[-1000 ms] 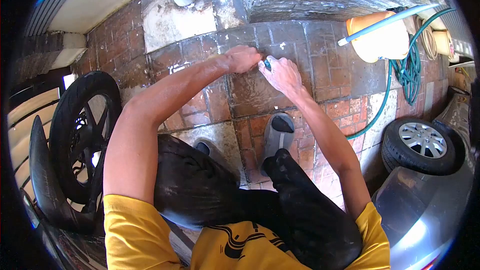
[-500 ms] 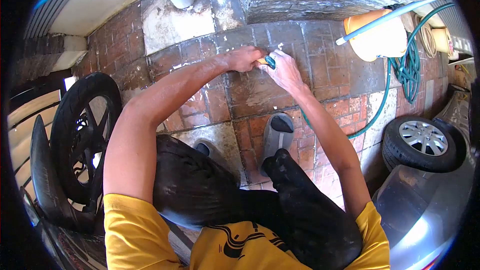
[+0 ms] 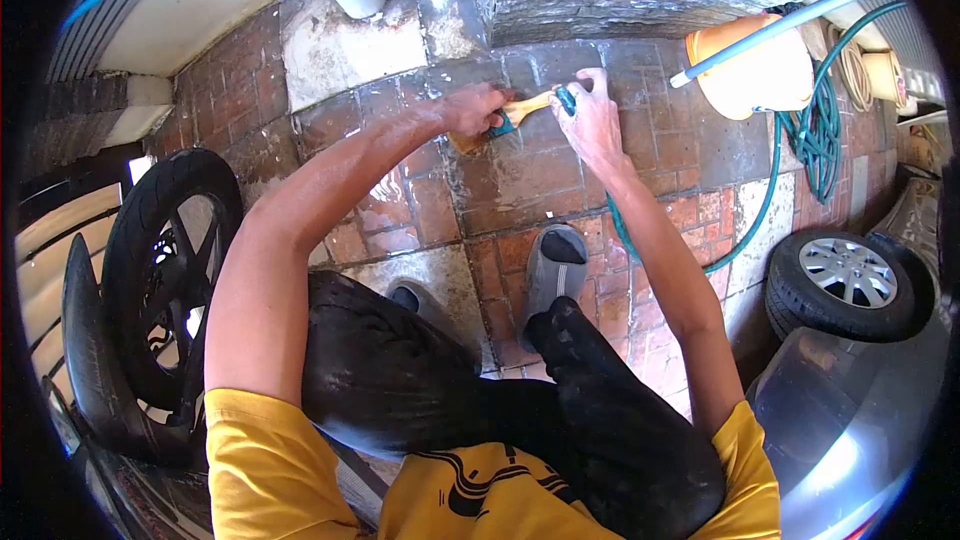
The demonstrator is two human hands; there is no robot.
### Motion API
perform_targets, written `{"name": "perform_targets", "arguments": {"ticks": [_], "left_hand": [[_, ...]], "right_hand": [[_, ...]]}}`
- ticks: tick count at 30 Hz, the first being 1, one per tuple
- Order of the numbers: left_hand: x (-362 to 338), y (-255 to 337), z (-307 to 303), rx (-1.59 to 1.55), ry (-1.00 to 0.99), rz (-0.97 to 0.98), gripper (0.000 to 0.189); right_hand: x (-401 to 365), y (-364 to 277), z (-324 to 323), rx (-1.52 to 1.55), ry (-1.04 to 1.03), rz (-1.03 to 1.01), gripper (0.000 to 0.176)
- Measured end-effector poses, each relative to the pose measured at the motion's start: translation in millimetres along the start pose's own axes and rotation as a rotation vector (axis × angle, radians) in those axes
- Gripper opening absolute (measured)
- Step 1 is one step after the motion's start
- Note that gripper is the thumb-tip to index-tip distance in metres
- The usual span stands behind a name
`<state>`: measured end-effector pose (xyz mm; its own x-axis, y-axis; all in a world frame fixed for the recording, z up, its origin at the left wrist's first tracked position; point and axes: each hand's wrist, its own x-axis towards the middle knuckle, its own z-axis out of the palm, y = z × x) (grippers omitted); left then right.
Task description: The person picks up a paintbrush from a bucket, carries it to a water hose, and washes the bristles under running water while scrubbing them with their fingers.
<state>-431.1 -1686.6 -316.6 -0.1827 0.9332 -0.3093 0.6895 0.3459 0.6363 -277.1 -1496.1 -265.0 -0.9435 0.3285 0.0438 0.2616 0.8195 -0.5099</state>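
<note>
L hand (image 3: 475,110) wrapping fingers round brush (image 3: 527,106) head, well left of bucket (image 3: 750,85) | R hand (image 3: 592,125) pinching handle tip, nearer bucket | vs 0.5 s ago: hands spreading apart, brush now showing full-length, bristles pressing bricks (image 3: 520,180)

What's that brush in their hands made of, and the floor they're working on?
The brush seems to have a pale, bare-looking wooden handle, judging by its tan colour, and a teal band, perhaps plastic or painted metal. The floor looks like fired clay brick, matt and rough: red-brown blocks with pale joints, some darker, possibly wet.
</note>
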Motion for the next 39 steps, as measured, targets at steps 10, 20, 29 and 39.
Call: {"name": "perform_targets", "arguments": {"ticks": [10,20,29,39], "left_hand": [[-1.8,-0.7,11.9,-0.066,-0.127,-0.130,0.049],[-0.7,-16.5,28.6,-0.049,0.159,-0.218,0.031],[2.4,-14.4,35.4,-0.083,0.193,-0.257,0.032],[2.5,15.7,35.7,0.179,0.312,-0.223,0.047]], "right_hand": [[-37.7,-15.2,42.6,0.086,-0.205,-0.195,0.027],[-30.1,-13.7,27.9,0.138,-0.140,-0.162,0.027],[-29.5,-5.6,33.5,0.119,-0.136,-0.151,0.028],[-38.3,-14.9,35.8,0.120,-0.195,-0.152,0.030]]}}
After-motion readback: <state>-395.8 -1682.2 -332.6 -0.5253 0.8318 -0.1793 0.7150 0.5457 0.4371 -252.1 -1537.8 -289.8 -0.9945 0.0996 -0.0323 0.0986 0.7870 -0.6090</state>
